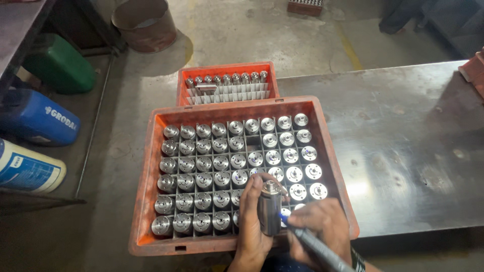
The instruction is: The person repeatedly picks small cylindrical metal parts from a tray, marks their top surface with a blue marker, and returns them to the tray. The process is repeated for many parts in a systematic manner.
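My left hand (250, 221) grips a steel cylindrical part (269, 207), held upright above the near edge of an orange crate (151, 166). My right hand (322, 224) holds a grey marker pen (315, 246) with its blue tip against the part's side. The crate is divided by a grid and holds several identical round steel parts (222, 161) standing on end. Parts in the right columns show small blue marks on top.
A second orange crate (227, 70) with a row of steel parts stands behind the first. Both rest on or beside a steel table (403, 146). On the floor at left are a green can (60, 65), blue containers (38, 121) and a rusty bucket (143, 25).
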A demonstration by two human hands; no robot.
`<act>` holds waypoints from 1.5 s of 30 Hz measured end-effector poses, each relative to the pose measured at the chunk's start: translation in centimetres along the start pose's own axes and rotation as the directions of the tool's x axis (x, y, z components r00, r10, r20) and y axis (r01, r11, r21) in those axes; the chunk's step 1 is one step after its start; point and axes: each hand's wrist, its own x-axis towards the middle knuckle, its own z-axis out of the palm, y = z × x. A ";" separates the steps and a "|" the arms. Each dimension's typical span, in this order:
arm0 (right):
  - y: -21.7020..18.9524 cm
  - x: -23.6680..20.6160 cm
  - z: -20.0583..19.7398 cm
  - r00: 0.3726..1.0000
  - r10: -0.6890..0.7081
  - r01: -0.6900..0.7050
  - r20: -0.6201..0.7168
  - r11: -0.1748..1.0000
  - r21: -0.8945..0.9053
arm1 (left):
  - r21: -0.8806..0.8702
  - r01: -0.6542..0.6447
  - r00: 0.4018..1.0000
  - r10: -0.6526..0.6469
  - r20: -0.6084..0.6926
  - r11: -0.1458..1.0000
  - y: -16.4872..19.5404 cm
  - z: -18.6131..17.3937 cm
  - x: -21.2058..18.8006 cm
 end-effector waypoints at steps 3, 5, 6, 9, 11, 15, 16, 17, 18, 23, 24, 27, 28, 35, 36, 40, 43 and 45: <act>-0.3 -0.1 0.1 1.000 0.001 -0.001 0.005 1.000 0.004 | 0.077 -0.021 0.999 0.024 -0.031 0.997 -0.3 -0.4 -0.1; 0.0 -0.1 -0.1 0.999 -0.041 0.041 -0.003 0.999 -0.007 | 0.182 -0.096 0.994 0.105 -0.040 0.979 -0.7 -0.5 -0.1; 0.2 -0.1 -0.3 1.000 -0.007 0.007 0.000 1.000 -0.007 | 0.156 -0.080 0.995 0.087 -0.039 0.985 -0.8 -0.5 -0.2; 0.7 -0.3 -0.4 0.999 0.051 -0.051 0.010 0.999 -0.007 | 0.096 -0.061 0.997 0.065 -0.034 0.994 -1.0 -0.5 0.1; 0.6 -0.5 -0.2 0.998 0.052 -0.052 0.035 0.999 -0.007 | 0.078 -0.070 0.996 0.074 -0.047 0.994 -0.7 -0.2 0.1; 0.2 -1.2 -0.5 0.992 0.112 -0.113 0.054 0.994 0.016 | 0.225 -0.026 0.998 0.040 -0.057 0.974 1.9 1.0 0.2; 0.4 -1.3 -0.8 0.990 0.132 -0.133 0.038 0.991 0.021 | 0.381 0.025 0.995 0.013 -0.097 0.924 3.1 1.3 0.4; 0.5 -1.4 -0.8 0.988 0.152 -0.153 0.023 0.988 0.029 | 0.526 0.079 0.990 -0.004 -0.142 0.847 4.4 1.4 1.2; 0.7 -1.5 -0.9 0.984 0.180 -0.180 0.003 0.983 0.036 | 0.605 -0.153 0.986 0.158 0.045 0.781 5.8 1.5 2.3; 1.2 -2.0 -0.7 0.972 0.224 -0.222 -0.066 0.974 0.034 | 0.876 -0.446 0.878 0.278 0.389 0.184 8.9 1.3 9.8; 1.2 -2.1 -0.7 0.972 0.229 -0.226 -0.058 0.973 0.052 | 0.911 -0.410 0.895 0.213 0.392 0.047 8.9 1.1 10.8; 1.3 -2.0 -1.0 0.971 0.235 -0.231 -0.042 0.969 0.089 | 0.855 -0.492 0.862 0.043 0.505 -0.165 8.6 0.4 12.2; 1.4 -1.8 -1.1 0.972 0.232 -0.228 -0.043 0.970 0.083 | 0.828 -0.514 0.843 0.049 0.536 -0.222 8.6 0.2 12.5; 0.9 -1.3 -1.0 0.959 0.272 -0.266 -0.078 0.961 0.077 | 0.636 -0.382 0.867 -0.022 0.497 -0.670 9.3 -2.8 14.3; 0.8 -1.2 -1.0 0.961 0.264 -0.259 -0.075 0.963 0.074 | 0.618 -0.343 0.900 -0.058 0.432 -0.708 8.7 -3.3 14.2; 0.7 -1.2 -1.1 0.971 0.228 -0.224 -0.069 0.973 0.057 | 0.535 -0.371 0.825 -0.005 0.565 -0.759 6.8 -3.6 13.7; 0.8 -1.3 -1.3 0.971 0.231 -0.226 -0.059 0.970 0.086 | 0.466 -0.374 0.764 0.019 0.645 -0.802 8.5 -1.6 12.7; 1.0 -1.5 -1.3 0.969 0.241 -0.235 -0.048 0.967 0.098 | 0.542 -0.391 0.706 0.134 0.695 -0.744 11.7 0.3 11.8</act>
